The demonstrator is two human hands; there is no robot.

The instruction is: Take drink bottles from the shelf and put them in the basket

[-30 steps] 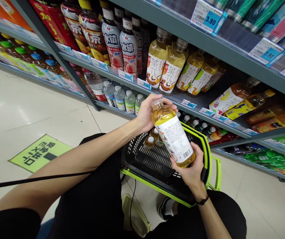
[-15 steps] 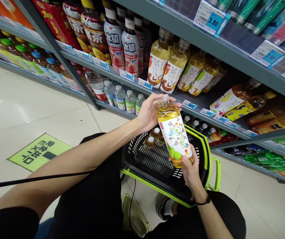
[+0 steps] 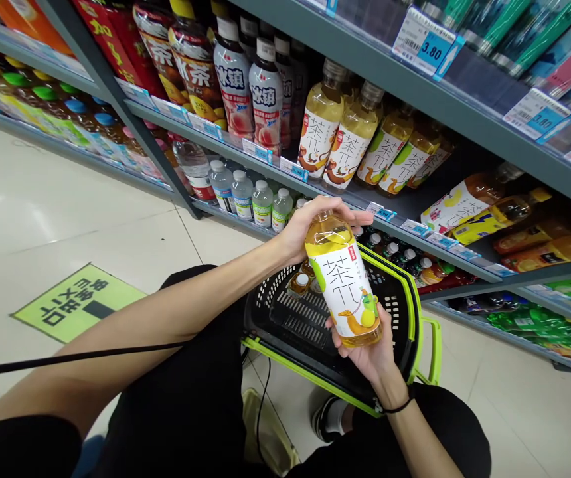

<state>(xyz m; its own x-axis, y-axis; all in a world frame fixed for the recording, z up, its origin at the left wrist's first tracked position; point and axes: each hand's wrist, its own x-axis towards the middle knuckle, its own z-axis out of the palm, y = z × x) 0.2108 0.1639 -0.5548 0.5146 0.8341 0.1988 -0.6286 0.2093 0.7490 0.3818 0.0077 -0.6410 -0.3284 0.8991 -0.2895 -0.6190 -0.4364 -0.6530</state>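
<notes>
Left hand (image 3: 310,229) wrapped around the neck and cap end of a tea bottle (image 3: 342,282), fingers curled over the top, thumb on the near side. Right hand (image 3: 368,348) cupped under the base, fingers closed around the bottom edge, a dark band on the wrist. Bottle held between both hands, tilted with the cap up and away, hanging over a black shopping basket (image 3: 315,352) with lime-green trim. Clear plastic, pale golden-yellow liquid filling the shoulder above the label and showing again as a thin amber strip at the base. White wrap label facing up, large green characters printed down its length, a small red mark at the upper corner, a camel and green-yellow fruit drawn near the lower end. Cap itself hidden under the left fingers.

Directly below the left hand, inside the basket, a few small bottles (image 3: 301,282) lying with white caps. Beyond the left hand, on the grey shelf (image 3: 365,199), upright bottles of the same tea (image 3: 319,126) in a row. Further left of these, taller bottles with pink peach labels (image 3: 265,99).
</notes>
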